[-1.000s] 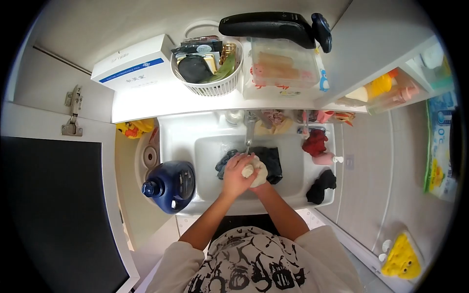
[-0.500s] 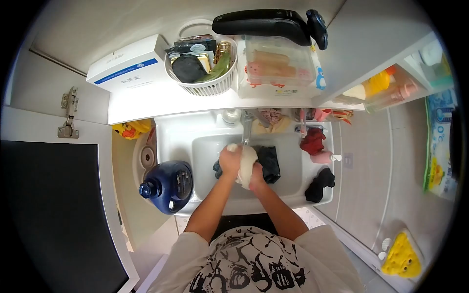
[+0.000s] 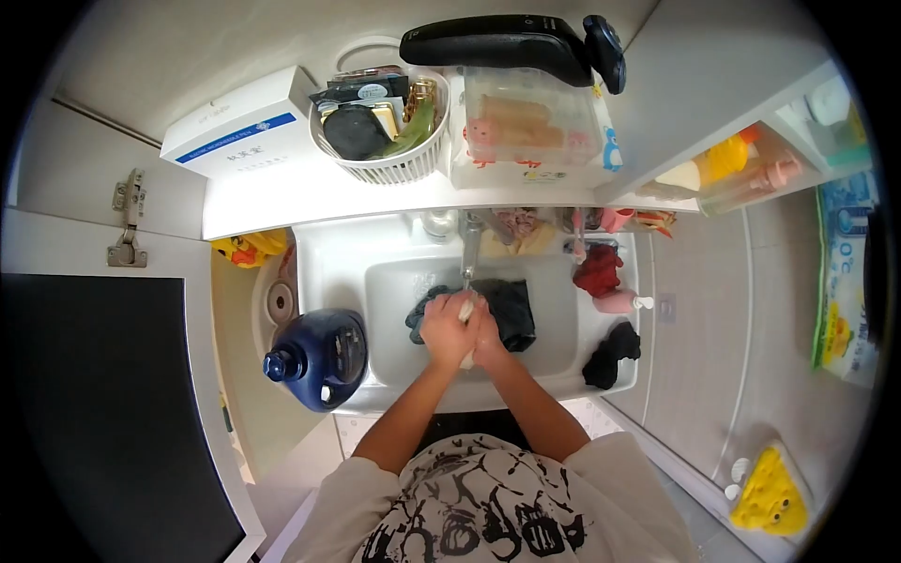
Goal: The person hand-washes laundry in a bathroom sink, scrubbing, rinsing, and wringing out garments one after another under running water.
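Note:
Both of my hands are closed on a cream cloth [image 3: 466,311], squeezed between them under the faucet [image 3: 471,250]. My left hand [image 3: 447,327] wraps it from the left, and my right hand [image 3: 485,340] presses against it from the right. Only small bits of the cloth show at the top and bottom of the grip. Water seems to run from the spout onto my hands. Beneath them, dark wet garments [image 3: 512,315] lie in the white sink [image 3: 558,328], partly hidden by my hands.
A blue detergent jug [image 3: 324,361] stands on the sink's left rim. Along the right are a red cloth [image 3: 599,272], a pink pump bottle [image 3: 617,301] and a black cloth [image 3: 612,356]. Overhead, a shelf holds a white basket [image 3: 413,167], a white box [image 3: 239,127] and a shaver [image 3: 497,47].
The cream cloth, spread longer between my hands before, is now bunched up and mostly covered. My hands have come together, the right one moving up and left against the other.

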Available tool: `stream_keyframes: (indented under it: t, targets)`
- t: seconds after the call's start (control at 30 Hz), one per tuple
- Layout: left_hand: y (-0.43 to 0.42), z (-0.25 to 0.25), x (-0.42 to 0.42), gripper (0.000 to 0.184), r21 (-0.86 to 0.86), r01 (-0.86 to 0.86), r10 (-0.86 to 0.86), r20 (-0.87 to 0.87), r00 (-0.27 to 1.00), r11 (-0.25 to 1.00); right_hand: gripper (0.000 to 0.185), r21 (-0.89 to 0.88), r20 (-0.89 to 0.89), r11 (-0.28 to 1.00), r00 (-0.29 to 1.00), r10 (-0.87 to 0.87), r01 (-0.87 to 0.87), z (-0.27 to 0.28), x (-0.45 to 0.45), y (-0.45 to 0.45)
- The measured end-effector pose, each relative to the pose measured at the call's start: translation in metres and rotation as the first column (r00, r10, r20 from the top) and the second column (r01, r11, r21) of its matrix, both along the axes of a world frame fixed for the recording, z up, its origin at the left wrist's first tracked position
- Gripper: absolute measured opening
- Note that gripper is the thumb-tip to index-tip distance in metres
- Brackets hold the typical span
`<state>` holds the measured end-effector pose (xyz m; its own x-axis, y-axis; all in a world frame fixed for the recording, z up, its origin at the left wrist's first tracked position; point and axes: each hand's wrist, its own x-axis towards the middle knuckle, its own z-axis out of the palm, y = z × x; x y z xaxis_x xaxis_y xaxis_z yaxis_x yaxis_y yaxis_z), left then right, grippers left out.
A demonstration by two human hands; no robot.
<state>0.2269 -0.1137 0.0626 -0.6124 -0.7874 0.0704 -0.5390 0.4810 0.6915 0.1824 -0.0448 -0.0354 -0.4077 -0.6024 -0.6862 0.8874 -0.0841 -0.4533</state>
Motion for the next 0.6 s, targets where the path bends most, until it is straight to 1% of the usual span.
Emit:
stream_keyframes:
  t: [0.1,0.17,0.2,0.3,0.37,0.4,0.43,0.5,0.6]
  targets:
    - [-0.009,-0.009,-0.009,0.026,-0.014,-0.04,0.041,0.081,0.996,0.999,0.058,0.245,-0.128,0.969,0.992,0.016,0.016,0.008,-0.004,-0.005]
    - [-0.015,-0.025,-0.011,0.03,0.083,-0.114,0.103,0.129,0.986,0.99,0.058,0.441,-0.252,0.897,0.953,0.166,-0.04,-0.011,-0.005,-0.003]
    - [-0.017,-0.026,-0.015,0.033,0.129,-0.15,0.13,0.151,0.98,0.98,0.058,0.534,-0.302,0.844,0.921,0.246,-0.051,-0.009,-0.008,-0.004]
    - [-0.018,-0.025,-0.017,0.032,0.283,-0.292,0.281,0.08,0.956,0.914,0.063,0.743,-0.37,0.669,0.822,0.434,-0.019,0.007,-0.012,-0.004]
    - [-0.024,-0.047,-0.014,0.029,0.357,-0.298,0.333,-0.038,0.942,0.885,0.055,0.542,-0.376,0.84,0.893,0.249,-0.007,0.02,-0.011,0.002]
    - [-0.028,-0.052,-0.013,0.029,0.393,-0.299,0.362,-0.096,0.927,0.87,0.052,0.426,-0.359,0.905,0.92,0.157,0.011,0.018,-0.009,0.006]
    - [-0.028,-0.056,-0.012,0.031,0.449,-0.304,0.387,-0.104,0.916,0.84,0.047,0.34,-0.314,0.939,0.947,0.064,0.049,0.013,-0.007,0.008]
    - [-0.027,-0.067,-0.009,0.04,0.555,-0.309,0.439,-0.115,0.891,0.772,0.039,0.17,-0.193,0.975,0.975,-0.11,0.143,0.009,-0.006,0.011]
    - [-0.021,-0.089,0.001,0.056,0.433,-0.155,0.274,-0.228,0.934,0.888,0.032,-0.064,0.027,0.97,0.972,-0.235,0.236,0.012,-0.005,0.012]
